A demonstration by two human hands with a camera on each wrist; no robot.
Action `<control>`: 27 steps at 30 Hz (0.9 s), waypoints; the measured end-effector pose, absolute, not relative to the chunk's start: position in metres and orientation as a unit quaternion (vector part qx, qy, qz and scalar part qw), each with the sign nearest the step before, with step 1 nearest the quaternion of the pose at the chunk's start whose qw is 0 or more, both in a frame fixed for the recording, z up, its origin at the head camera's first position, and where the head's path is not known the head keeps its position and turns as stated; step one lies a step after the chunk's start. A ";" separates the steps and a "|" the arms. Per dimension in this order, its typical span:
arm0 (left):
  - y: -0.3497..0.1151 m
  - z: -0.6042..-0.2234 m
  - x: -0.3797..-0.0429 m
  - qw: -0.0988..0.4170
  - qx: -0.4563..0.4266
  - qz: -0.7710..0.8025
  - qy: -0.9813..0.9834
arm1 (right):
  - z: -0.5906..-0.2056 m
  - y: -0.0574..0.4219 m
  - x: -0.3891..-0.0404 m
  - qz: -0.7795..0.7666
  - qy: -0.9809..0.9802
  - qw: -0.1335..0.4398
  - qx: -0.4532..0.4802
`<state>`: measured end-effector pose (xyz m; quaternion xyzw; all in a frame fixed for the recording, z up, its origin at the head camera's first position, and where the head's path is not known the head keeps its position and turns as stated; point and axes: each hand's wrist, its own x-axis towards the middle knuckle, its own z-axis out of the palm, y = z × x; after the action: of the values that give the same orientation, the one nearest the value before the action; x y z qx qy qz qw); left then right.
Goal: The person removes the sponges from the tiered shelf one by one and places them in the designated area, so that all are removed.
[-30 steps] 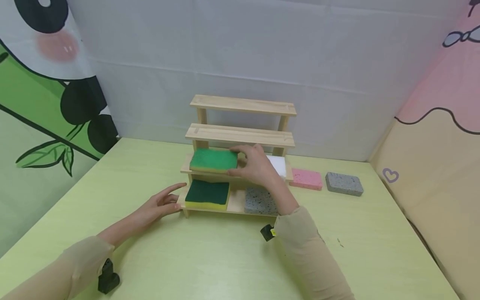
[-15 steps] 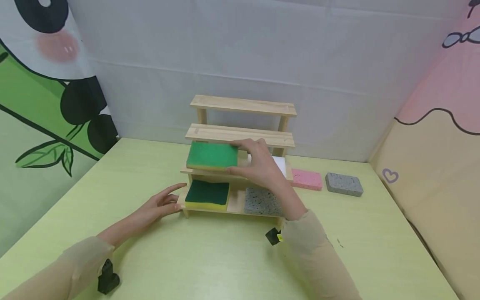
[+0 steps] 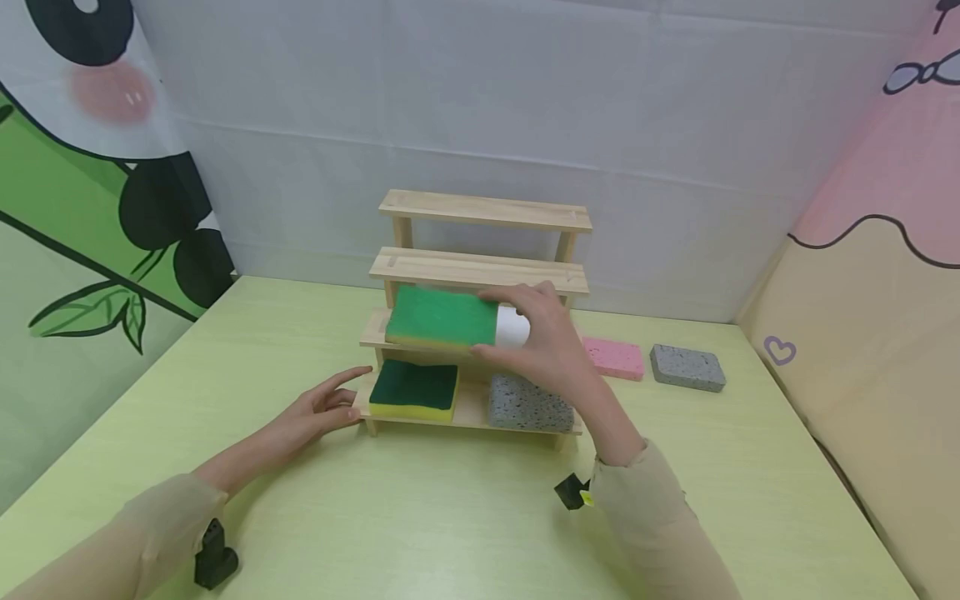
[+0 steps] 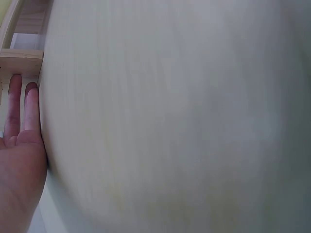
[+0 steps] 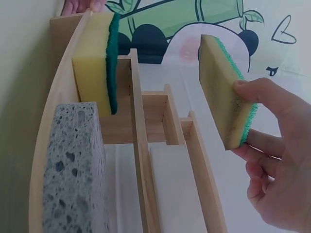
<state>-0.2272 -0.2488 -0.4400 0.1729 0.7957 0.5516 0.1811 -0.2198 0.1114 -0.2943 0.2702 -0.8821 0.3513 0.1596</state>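
Pinched at its right end between thumb and fingers of my right hand [image 3: 543,337] is a green-topped scouring sponge [image 3: 442,317]. It is raised off the shelves, as the right wrist view shows, with its yellowish side [image 5: 218,92] facing that camera. My left hand [image 3: 311,417] rests at the left end of the lowest step of a wooden tiered rack [image 3: 480,267], fingers [image 4: 30,109] fairly straight against the wood. On that lowest step sit a dark green and yellow sponge [image 3: 414,387] and a grey speckled sponge [image 3: 528,404]. A white sponge [image 5: 177,189] stands one step higher, partly hidden by my right hand in the head view.
On the table right of the rack lie a pink sponge [image 3: 615,358] and a grey block-shaped sponge [image 3: 687,367]. A white cloth backdrop [image 3: 480,100] hangs behind the rack, with printed panels at both sides.
My right hand has lifted the green sponge off the second step, then carried it a little to the right. The left hand has stayed in place.
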 end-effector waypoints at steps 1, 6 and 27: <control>-0.249 -0.440 -0.227 0.181 0.172 0.551 0.796 | -0.295 0.114 -0.218 0.352 -0.880 0.164 0.272; -0.248 -0.438 -0.227 0.181 0.166 0.539 0.805 | -0.298 0.126 -0.209 0.351 -0.870 0.194 0.287; -0.248 -0.439 -0.228 0.181 0.163 0.537 0.808 | -0.324 0.199 -0.176 0.343 -0.858 0.265 0.274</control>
<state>-0.2277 -0.2477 -0.4386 0.1628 0.8076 0.5370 0.1814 -0.1755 0.1987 -0.3242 0.2743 -0.8584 0.3431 0.2649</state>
